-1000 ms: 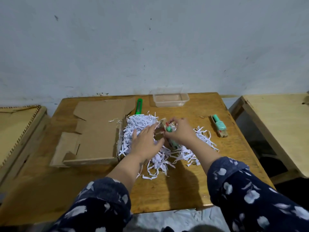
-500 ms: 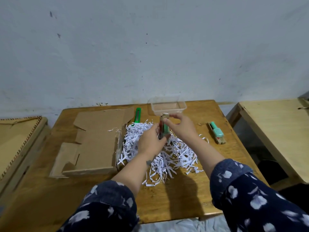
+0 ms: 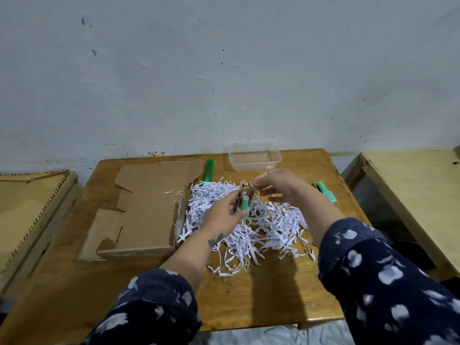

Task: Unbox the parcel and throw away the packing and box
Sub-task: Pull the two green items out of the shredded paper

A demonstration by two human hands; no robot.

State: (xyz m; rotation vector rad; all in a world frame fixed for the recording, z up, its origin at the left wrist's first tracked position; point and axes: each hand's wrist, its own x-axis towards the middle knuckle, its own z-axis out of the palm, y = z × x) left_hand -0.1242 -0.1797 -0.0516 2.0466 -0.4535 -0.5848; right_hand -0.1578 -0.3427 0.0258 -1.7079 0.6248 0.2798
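An opened cardboard box lies flat on the left half of the wooden table. A heap of white shredded paper spreads beside it in the middle. Above the heap I hold a small green item in a card pack. My left hand grips its lower part. My right hand pinches the card flap at its top. A second green packed item lies on the table to the right.
A green box cutter lies at the back beside the box flap. A clear plastic tub stands at the table's far edge against the wall. Another wooden table is on the right, a wooden frame on the left.
Both hands lifted the green packed item out of the shredded paper and stood it upright. My right hand has shifted to the top flap of its card pack.
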